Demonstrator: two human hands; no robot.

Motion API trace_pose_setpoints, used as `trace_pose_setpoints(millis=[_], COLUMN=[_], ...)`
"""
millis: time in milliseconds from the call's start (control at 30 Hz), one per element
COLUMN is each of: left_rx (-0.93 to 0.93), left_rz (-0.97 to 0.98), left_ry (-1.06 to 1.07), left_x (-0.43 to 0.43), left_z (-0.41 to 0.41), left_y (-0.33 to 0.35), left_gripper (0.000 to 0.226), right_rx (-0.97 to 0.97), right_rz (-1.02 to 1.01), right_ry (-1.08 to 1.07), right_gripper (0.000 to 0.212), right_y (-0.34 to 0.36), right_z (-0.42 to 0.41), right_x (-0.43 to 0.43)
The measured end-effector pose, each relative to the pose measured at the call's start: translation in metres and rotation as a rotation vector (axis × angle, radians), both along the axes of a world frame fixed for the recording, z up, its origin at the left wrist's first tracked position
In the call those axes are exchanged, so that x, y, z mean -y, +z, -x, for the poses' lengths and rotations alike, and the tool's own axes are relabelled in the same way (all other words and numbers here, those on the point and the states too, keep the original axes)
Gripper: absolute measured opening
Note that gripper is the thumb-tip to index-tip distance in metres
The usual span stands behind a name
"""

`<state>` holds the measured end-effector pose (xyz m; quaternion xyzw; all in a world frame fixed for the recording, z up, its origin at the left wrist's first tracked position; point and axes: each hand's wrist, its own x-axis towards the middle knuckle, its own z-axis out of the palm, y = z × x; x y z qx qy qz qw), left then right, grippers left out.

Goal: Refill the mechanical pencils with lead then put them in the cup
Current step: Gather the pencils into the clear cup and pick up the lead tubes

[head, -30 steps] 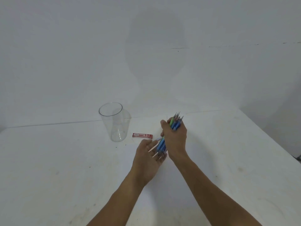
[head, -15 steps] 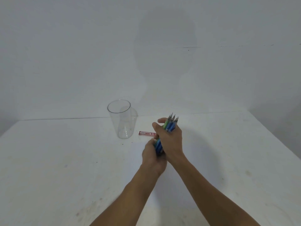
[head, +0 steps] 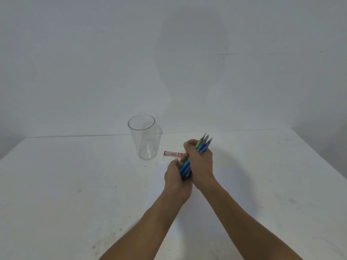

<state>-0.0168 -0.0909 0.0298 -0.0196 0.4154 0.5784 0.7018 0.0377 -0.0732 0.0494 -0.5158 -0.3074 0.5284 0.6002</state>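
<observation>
A bundle of several blue and green mechanical pencils points up and away, tips at the top. My right hand grips the bundle around its middle. My left hand is curled around the lower ends of the pencils from the left. A clear plastic cup stands upright and empty to the left of my hands. A small red lead case lies flat on the table between the cup and my hands.
The white table meets a white wall at the back. Its right edge slants down toward the lower right.
My left hand went from open beneath the pencil ends to wrapped around them. Both hands stay in front of the lead case.
</observation>
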Motion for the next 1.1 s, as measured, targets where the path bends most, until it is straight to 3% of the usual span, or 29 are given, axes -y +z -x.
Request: trace_pose_setpoints(millis=[133,300,400,567,700,800,1100], left_rx=[-0.281,-1.053,-1.302,-1.517,-1.509,-1.491,-1.565], left_rz=[-0.101,-0.325,-0.379,-0.338,-0.292,-0.323,-0.502], left_ry=[-0.037,0.276,0.462,0.108,-0.069,-0.129,-0.134], left_x=[0.001,0.003,-0.006,-0.046,-0.067,-0.076,-0.057], left_z=[0.007,0.046,0.081,0.129,0.139,0.139,0.132], left_y=[0.016,0.017,0.022,0.023,0.02,0.016,0.013], left_gripper=[0.033,0.012,0.041,0.107,0.129,0.117,0.077], right_rx=[0.145,0.184,0.152,0.095,0.102,0.129,0.244], right_rz=[-0.101,-0.201,-0.238,-0.273,-0.334,-0.357,-0.359], right_ry=[-0.028,-0.038,-0.027,-0.019,-0.035,-0.051,-0.078], right_gripper=[0.015,0.011,0.011,0.01,0.01,0.023,0.031], right_y=[0.013,0.035,0.05,0.075,0.087,0.091,0.065], right_z=[0.008,0.027,0.04,0.065,0.082,0.09,0.095], right_x=[-0.008,-0.025,-0.034,-0.049,-0.059,-0.067,-0.077])
